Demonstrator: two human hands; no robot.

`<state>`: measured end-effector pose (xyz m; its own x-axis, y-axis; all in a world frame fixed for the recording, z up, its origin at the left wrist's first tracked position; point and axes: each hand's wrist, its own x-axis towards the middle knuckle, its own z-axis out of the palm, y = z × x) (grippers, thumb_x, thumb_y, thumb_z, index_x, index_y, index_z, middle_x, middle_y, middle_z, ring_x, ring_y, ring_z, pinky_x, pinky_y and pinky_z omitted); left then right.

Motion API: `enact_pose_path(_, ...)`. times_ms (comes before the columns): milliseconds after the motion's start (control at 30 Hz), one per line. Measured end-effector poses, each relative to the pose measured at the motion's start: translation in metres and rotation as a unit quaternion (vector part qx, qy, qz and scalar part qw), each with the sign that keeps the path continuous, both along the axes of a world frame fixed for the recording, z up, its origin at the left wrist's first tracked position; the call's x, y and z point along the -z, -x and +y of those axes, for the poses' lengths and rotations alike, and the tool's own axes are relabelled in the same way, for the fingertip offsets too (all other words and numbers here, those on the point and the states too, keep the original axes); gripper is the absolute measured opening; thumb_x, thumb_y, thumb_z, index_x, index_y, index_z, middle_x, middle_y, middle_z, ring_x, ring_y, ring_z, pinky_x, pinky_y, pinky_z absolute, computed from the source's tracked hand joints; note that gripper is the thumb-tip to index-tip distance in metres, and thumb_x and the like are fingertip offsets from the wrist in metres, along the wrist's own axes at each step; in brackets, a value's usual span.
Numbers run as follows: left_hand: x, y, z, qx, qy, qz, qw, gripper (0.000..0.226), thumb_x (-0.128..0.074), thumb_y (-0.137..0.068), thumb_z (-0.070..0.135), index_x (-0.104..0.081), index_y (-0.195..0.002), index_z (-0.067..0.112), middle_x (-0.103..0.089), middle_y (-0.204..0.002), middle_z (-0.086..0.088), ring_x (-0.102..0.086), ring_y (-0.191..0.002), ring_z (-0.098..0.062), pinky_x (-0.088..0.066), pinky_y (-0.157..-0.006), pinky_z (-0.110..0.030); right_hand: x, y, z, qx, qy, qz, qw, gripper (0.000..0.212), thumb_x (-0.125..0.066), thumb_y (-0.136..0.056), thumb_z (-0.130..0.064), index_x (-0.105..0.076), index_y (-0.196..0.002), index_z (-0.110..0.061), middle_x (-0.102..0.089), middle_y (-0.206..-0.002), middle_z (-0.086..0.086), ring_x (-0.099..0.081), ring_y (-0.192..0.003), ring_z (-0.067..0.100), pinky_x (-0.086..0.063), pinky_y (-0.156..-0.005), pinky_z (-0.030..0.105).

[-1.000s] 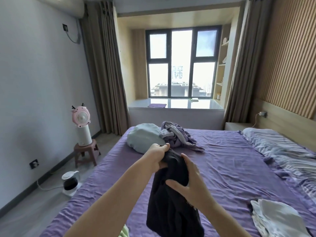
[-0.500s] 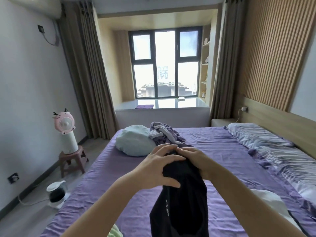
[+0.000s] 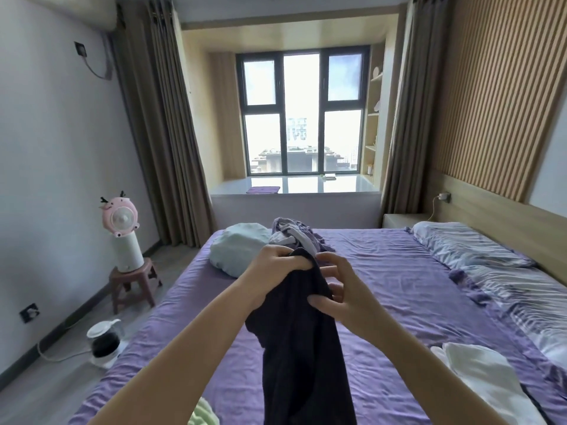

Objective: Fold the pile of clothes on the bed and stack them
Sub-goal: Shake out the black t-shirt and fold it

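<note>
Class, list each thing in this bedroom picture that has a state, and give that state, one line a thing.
Dark garment: unfolded, held up, hanging.
Left hand: grips the garment's top.
Right hand: pinches its edge.
Purple clothes pile: crumpled, unfolded.
White garment: lying on the bed.
Curtains: drawn open.
Bed: sheet wrinkled.

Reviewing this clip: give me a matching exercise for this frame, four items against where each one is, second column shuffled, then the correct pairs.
Items:
1. dark garment
2. pink fan
3. white folded clothes
4. kettle

Places:
A. on the floor by the wall
B. on the bed's near right part
C. held up by the left hand and right hand
D. on a small stool

Pairs: 1-C, 2-D, 3-B, 4-A
</note>
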<state>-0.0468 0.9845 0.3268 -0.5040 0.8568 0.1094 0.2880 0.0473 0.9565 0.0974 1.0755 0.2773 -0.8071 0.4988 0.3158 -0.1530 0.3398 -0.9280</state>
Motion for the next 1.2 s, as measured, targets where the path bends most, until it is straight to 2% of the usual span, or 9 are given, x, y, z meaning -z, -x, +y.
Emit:
enact_pose_path(100, -0.008, 0.010, -0.004, 0.009, 0.080, -0.059, 0.995, 0.015, -0.078, -0.073, 0.020, -0.076, -0.080, 0.006, -0.073, -0.091, -0.017, -0.070, -0.084, -0.024, -0.059, -0.079, -0.037, 0.000, 0.003, 0.005, 0.035, 0.034, 0.023, 0.999, 0.039, -0.053, -0.085, 0.013, -0.051, -0.106, -0.019, -0.063, -0.085, 0.002, -0.060, -0.066, 0.010, -0.047, -0.059, 0.020)
enact_pose_path(267, -0.019, 0.030, -0.021, 0.093, 0.163, -0.092, 0.978, 0.029, -0.083, -0.064, 0.040, -0.078, -0.077, 0.014, -0.075, -0.090, -0.008, -0.072, -0.079, -0.019, -0.056, -0.066, -0.025, -0.007, -0.002, 0.025, -0.034, 0.119, 0.042, 0.992, 0.018, -0.057, -0.089, 0.002, -0.070, -0.092, -0.010, -0.070, -0.080, 0.003, -0.064, -0.073, 0.012, -0.050, -0.063, 0.019)
enact_pose_path(333, -0.016, 0.033, -0.022, 0.084, 0.130, -0.017, 0.988, 0.027, -0.080, -0.066, 0.044, -0.077, -0.075, 0.018, -0.075, -0.086, -0.003, -0.070, -0.076, -0.013, -0.055, -0.066, -0.022, -0.008, 0.004, 0.025, -0.052, 0.152, 0.050, 0.986, 0.016, -0.057, -0.090, -0.001, -0.070, -0.093, -0.008, -0.070, -0.080, 0.006, -0.065, -0.072, 0.014, -0.051, -0.061, 0.020)
enact_pose_path(400, -0.009, 0.030, -0.021, 0.078, 0.062, 0.073, 0.992, 0.006, -0.077, -0.078, 0.029, -0.075, -0.081, 0.025, -0.073, -0.086, 0.006, -0.067, -0.080, -0.007, -0.054, -0.071, -0.018, -0.011, 0.012, 0.024, -0.055, 0.162, 0.055, 0.984, 0.015, -0.055, -0.091, -0.001, -0.069, -0.093, -0.006, -0.069, -0.078, 0.006, -0.064, -0.069, 0.013, -0.051, -0.060, 0.019)
enact_pose_path(500, 0.009, 0.023, -0.022, 0.095, -0.030, 0.087, 0.991, 0.031, -0.073, -0.083, 0.010, -0.061, -0.106, 0.026, -0.066, -0.104, 0.008, -0.063, -0.096, -0.003, -0.052, -0.081, -0.020, -0.019, 0.022, 0.024, -0.059, 0.169, 0.050, 0.983, 0.014, -0.055, -0.091, 0.001, -0.067, -0.092, -0.005, -0.069, -0.076, 0.008, -0.064, -0.065, 0.014, -0.052, -0.058, 0.020)
enact_pose_path(633, 0.022, 0.014, -0.021, 0.095, -0.087, 0.228, 0.965, 0.028, -0.074, -0.081, 0.009, -0.064, -0.103, 0.025, -0.058, -0.113, 0.006, -0.053, -0.111, -0.004, -0.039, -0.099, -0.020, -0.024, 0.025, 0.028, -0.052, 0.194, 0.038, 0.979, 0.008, -0.058, -0.088, 0.003, -0.061, -0.088, -0.005, -0.065, -0.074, 0.013, -0.061, -0.059, 0.016, -0.051, -0.054, 0.021)
enact_pose_path(767, 0.021, 0.008, -0.017, 0.113, -0.077, 0.335, 0.932, 0.022, -0.074, -0.081, 0.011, -0.073, -0.102, 0.020, -0.054, -0.112, 0.009, -0.049, -0.108, 0.005, -0.032, -0.096, -0.006, -0.017, 0.018, 0.034, -0.045, 0.187, 0.014, 0.981, 0.012, -0.061, -0.086, -0.001, -0.052, -0.085, -0.008, -0.059, -0.066, 0.012, -0.052, -0.054, 0.018, -0.043, -0.048, 0.022)
enact_pose_path(1000, 0.022, -0.009, -0.004, 0.094, -0.071, 0.448, 0.886, 0.010, -0.067, -0.088, 0.017, -0.070, -0.097, 0.014, -0.047, -0.115, 0.009, -0.044, -0.105, 0.013, -0.027, -0.093, 0.000, -0.012, -0.001, 0.046, -0.054, 0.185, 0.009, 0.981, 0.012, -0.063, -0.087, -0.005, -0.053, -0.082, -0.010, -0.062, -0.065, 0.009, -0.056, -0.055, 0.015, -0.047, -0.049, 0.021)
enact_pose_path(1200, 0.013, -0.012, 0.001, 0.124, 0.016, 0.438, 0.890, 0.027, -0.074, -0.082, 0.022, -0.067, -0.108, 0.018, -0.059, -0.108, 0.003, -0.055, -0.100, -0.009, -0.038, -0.091, -0.013, -0.009, -0.018, 0.055, -0.012, 0.148, -0.015, 0.989, 0.008, -0.060, -0.091, -0.007, -0.053, -0.087, -0.011, -0.061, -0.062, 0.000, -0.055, -0.053, 0.009, -0.044, -0.046, 0.019)
